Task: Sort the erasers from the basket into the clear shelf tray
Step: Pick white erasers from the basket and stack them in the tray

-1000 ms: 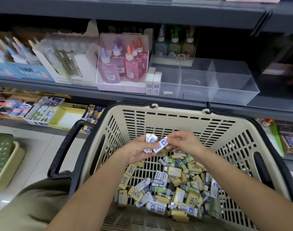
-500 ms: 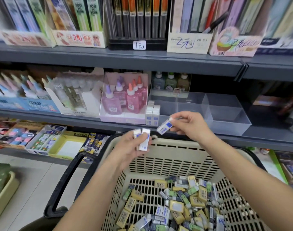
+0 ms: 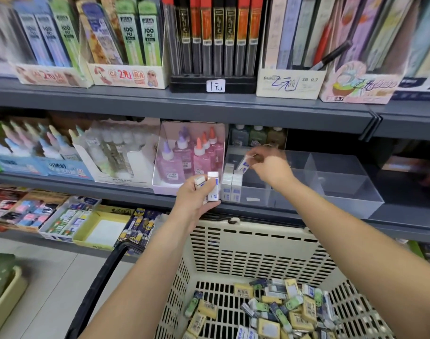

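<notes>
The right hand (image 3: pixel 270 168) is up at the far left end of the clear plastic shelf tray (image 3: pixel 343 184), and it's smeared with motion blur. Its fingers (image 3: pixel 263 152) are pinching one white eraser with a blue label (image 3: pixel 244 164), tilted, just above the row of white erasers (image 3: pixel 231 185) standing in the tray. Whether it touches that row I can't tell, because the blur eats the edge.

The left hand (image 3: pixel 197 198) hovers just in front of the shelf edge. Its fingers are curled round two more white-and-blue erasers (image 3: pixel 212 187), held upright, and the print on their sleeves is too small to read.

Down near us, the cream slotted plastic basket (image 3: pixel 258 232) is cut off by the bottom of the view. Its black handle (image 3: pixel 99 289) runs out at the lower left. Inside lies a loose pile of yellow, green and white erasers (image 3: pixel 282 311), partly cropped.

Now the writing. "100 PCS" reads on the green pencil boxes (image 3: pixel 148 33) on the top shelf. A white price tag (image 3: pixel 216 86) says "1元" under the black-and-orange pen rack (image 3: pixel 212 37). "2B 0.7" shows on the white display box (image 3: pixel 291 84) to its right. The pink glue bottles (image 3: pixel 199 157) sit just left of the tray, and their labels are a blur.
</notes>
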Demonstrator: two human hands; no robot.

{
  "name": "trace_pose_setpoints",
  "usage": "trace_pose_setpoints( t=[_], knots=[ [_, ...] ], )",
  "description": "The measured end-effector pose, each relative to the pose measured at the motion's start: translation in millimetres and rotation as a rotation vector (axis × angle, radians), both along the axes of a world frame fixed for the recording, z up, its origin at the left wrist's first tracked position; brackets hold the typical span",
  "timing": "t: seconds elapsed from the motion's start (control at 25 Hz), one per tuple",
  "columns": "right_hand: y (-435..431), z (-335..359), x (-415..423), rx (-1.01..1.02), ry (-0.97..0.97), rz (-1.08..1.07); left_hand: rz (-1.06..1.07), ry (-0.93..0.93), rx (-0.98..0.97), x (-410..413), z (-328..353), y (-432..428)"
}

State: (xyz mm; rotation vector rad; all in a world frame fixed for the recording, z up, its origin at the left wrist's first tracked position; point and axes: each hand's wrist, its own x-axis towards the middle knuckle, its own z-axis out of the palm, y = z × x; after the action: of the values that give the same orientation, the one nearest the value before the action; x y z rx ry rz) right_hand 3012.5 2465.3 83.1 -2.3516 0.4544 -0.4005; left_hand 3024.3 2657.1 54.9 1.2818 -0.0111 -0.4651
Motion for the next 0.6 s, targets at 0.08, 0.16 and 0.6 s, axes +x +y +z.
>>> trace_pose_setpoints(
  t=[0.08,0.16,0.6],
  knots=[
    [4.5,-2.6,4.7,-0.037,0.103,0.050,-0.011,0.013,-0.020,2.0,-1.1,-2.7],
    [9.1,-2.3,7.8,-0.106,0.242,0.094,-0.025,0.011,-0.030,4.0,-2.9,-4.5],
    [7.6,5.4,1.3,-0.123,0.331,0.128,-0.055,0.037,-0.034,4.3,-0.5,-12.3]
  ],
)
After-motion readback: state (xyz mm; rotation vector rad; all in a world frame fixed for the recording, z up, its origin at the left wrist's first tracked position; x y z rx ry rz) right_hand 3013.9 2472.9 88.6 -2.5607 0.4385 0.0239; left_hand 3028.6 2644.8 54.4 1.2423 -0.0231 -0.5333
